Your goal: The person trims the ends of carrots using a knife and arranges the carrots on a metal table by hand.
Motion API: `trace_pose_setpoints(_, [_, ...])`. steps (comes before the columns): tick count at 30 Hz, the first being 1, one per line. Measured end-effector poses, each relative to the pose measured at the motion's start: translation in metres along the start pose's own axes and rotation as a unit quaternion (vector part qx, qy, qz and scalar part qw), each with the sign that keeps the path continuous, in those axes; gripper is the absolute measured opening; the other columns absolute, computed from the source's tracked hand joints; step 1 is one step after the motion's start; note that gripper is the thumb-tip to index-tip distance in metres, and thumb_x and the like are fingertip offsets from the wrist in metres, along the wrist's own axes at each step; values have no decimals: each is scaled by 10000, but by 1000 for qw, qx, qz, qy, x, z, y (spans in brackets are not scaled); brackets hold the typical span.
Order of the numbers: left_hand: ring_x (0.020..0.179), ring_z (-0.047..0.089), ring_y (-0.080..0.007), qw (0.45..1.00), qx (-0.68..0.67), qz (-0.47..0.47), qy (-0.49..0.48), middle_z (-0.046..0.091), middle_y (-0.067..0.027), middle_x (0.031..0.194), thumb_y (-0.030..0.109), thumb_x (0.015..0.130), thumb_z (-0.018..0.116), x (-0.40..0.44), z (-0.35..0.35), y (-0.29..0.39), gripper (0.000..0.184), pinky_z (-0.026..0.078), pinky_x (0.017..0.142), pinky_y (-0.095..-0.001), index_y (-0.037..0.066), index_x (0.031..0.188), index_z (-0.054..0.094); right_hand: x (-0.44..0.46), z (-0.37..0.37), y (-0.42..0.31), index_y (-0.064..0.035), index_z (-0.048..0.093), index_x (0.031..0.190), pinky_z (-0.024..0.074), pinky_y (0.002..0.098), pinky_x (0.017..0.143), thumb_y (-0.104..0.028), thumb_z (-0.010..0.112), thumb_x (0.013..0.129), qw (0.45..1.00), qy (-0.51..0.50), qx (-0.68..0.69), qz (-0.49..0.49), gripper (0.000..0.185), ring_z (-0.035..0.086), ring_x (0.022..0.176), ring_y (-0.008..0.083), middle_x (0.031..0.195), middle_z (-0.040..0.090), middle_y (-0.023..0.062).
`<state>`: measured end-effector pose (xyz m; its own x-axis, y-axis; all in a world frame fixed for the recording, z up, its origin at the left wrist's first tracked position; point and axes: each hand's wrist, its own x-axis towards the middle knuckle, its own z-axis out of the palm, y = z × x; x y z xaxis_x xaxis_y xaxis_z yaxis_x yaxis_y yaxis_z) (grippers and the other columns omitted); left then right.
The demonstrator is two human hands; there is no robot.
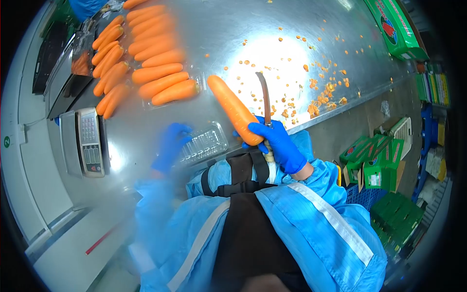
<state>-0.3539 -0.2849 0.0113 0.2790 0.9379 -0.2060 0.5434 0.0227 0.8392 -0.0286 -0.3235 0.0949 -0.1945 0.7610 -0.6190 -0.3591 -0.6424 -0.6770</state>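
Observation:
My right hand (278, 142), in a blue glove, is wrapped round a large orange carrot (232, 108) and also a curved knife (265, 100) with its blade pointing away from me. Left of it, my left hand (174, 141), gloved in blue too, is smeared and hazy beside a clear plastic tray (206, 142) near the table edge; its fingers cannot be made out well. Rows of carrots (160, 80) lie further up on the left, some of them on clear trays.
A scale (91, 142) stands on the metal table (131, 151) at the left. Orange trimmings (327, 92) are scattered at the right. A green carton (395, 29) is at the upper right; more green boxes (382, 163) and crates (396, 214) stand below the table edge.

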Motion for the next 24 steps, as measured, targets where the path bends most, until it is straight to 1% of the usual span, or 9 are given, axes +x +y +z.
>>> trace_pose_setpoints(2, [841,635,-220,1000,9,14,20,644,-88,910,22,715,751,-1,3,2,257,505,778,-308,46,958,671,6,-1,6,-19,610,1229,312,175,425,-362,703,844,1000,-10,-12,20,524,417,469,27,769,672,56])
trace_pose_setpoints(3, [845,636,-219,999,30,24,32,645,-88,903,15,713,751,-4,6,-1,258,506,780,-310,42,957,672,7,0,5,-11,602,1239,321,176,414,-348,717,838,1000,-11,-1,26,536,453,468,34,772,670,65])
trace_pose_setpoints(4, [848,637,-217,997,51,34,44,647,-88,897,9,710,751,-5,8,-2,260,507,783,-311,39,956,673,8,0,3,10,593,1233,388,188,483,-344,685,858,999,-14,-16,28,524,528,556,75,838,680,92])
trace_pose_setpoints(6, [851,641,-222,999,28,22,39,649,-94,902,1,715,747,-6,7,-2,249,509,786,-315,36,951,672,8,0,0,53,575,1221,521,213,621,-335,622,897,998,-19,-46,30,508,677,734,158,972,700,148])
trace_pose_setpoints(13, [871,647,-243,997,36,47,45,652,-110,907,8,723,747,-7,7,-9,240,514,802,-331,42,954,691,7,2,-4,61,565,1238,515,207,595,-324,617,900,998,-21,-48,20,515,679,728,163,965,704,153])
trace_pose_setpoints(15, [869,644,-257,997,-9,46,69,651,-111,897,17,718,750,-7,10,-9,247,510,806,-339,51,957,697,8,-1,0,62,566,1236,508,200,582,-326,617,901,998,-21,-64,14,516,679,723,158,965,706,152])
trace_pose_setpoints(18, [860,637,-274,990,55,69,107,648,-106,875,30,713,749,-10,12,15,244,504,801,-351,64,950,703,5,-2,0,61,569,1233,487,187,554,-326,617,901,997,-23,-70,21,512,678,718,150,972,708,149])
trace_pose_setpoints(21, [844,632,-278,981,137,101,95,647,-97,857,41,716,746,-13,5,22,236,499,789,-362,72,945,702,0,0,-1,57,567,1240,464,179,527,-325,617,901,998,-13,-54,24,514,675,713,141,979,709,149])
trace_pose_setpoints(24, [825,630,-279,976,172,111,69,650,-92,853,41,725,740,-13,-6,18,226,500,767,-368,77,944,699,-6,4,-2,52,560,1253,445,174,505,-326,621,898,999,-1,-26,27,522,674,711,133,982,710,149])
